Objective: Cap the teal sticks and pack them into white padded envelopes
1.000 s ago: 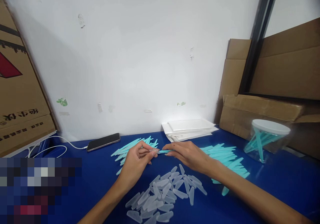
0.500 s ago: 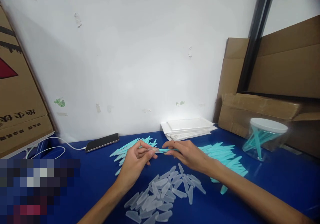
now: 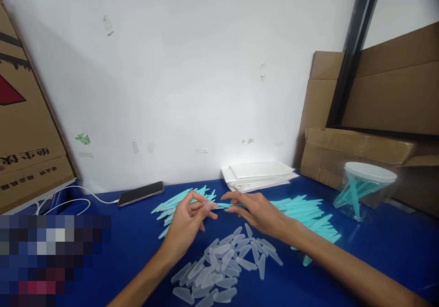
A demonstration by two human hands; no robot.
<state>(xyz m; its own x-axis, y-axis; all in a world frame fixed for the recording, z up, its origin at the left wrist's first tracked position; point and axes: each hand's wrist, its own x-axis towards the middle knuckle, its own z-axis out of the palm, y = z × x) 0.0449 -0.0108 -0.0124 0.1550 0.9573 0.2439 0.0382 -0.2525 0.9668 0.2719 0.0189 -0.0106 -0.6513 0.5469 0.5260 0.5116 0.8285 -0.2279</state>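
Between my hands is a slim turquoise eyebrow razor (image 3: 224,205), held level above the table. My right hand (image 3: 255,209) pinches its right part between thumb and fingers. At the other end, my left hand (image 3: 190,213) is closed with thumb and fingers on a translucent cap (image 3: 210,205) around the razor's tip; the fingers partly hide how far the cap sits on it. Loose translucent caps (image 3: 219,266) lie heaped in front of my hands. One pile of turquoise razors (image 3: 171,206) lies behind my left hand, another pile (image 3: 308,215) beyond my right forearm.
A phone (image 3: 141,193) with a white cable lies at the back left of the blue table (image 3: 130,238). White flat sheets (image 3: 259,177) are stacked against the wall. A clear tub (image 3: 363,190) with a white lid holds turquoise razors at right. Cardboard boxes (image 3: 30,129) flank both sides.
Both hands stay almost in place, still on the razor and cap. The left fingers shift very slightly at the cap. The view moves a touch.
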